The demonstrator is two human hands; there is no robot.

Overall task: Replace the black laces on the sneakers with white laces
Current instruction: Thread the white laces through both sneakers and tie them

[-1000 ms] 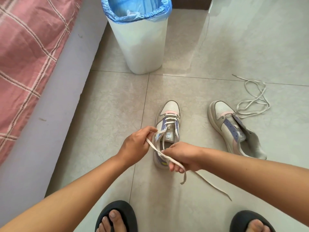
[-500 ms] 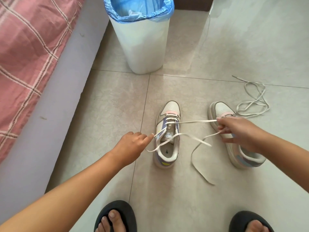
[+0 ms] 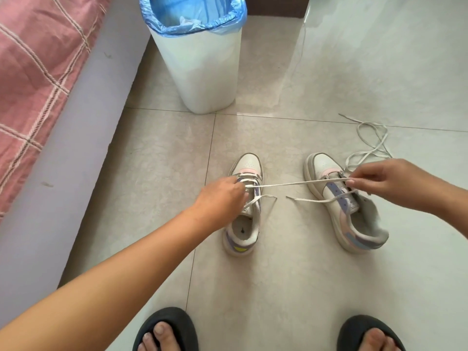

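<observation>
Two white sneakers with lilac and pink trim stand on the tiled floor. The left sneaker (image 3: 243, 224) has a white lace (image 3: 291, 184) threaded through its front eyelets. My left hand (image 3: 222, 197) rests on that sneaker's tongue area, fingers curled at the laces. My right hand (image 3: 387, 182) hovers over the right sneaker (image 3: 354, 224) and pinches the lace, which is stretched taut across the gap. The lace's tail (image 3: 316, 200) trails loose below. The right sneaker shows no lace in its eyelets. A second loose white lace (image 3: 367, 145) lies coiled behind it.
A white bin (image 3: 202, 64) with a blue liner stands behind the sneakers. A bed edge (image 3: 76, 138) with a pink checked cover runs along the left. My feet in black slippers (image 3: 167, 330) are at the bottom edge.
My right hand has pulled the lace out to the right until it is taut. My left hand has moved forward onto the left sneaker's laces. The slack loop on the floor has shortened.
</observation>
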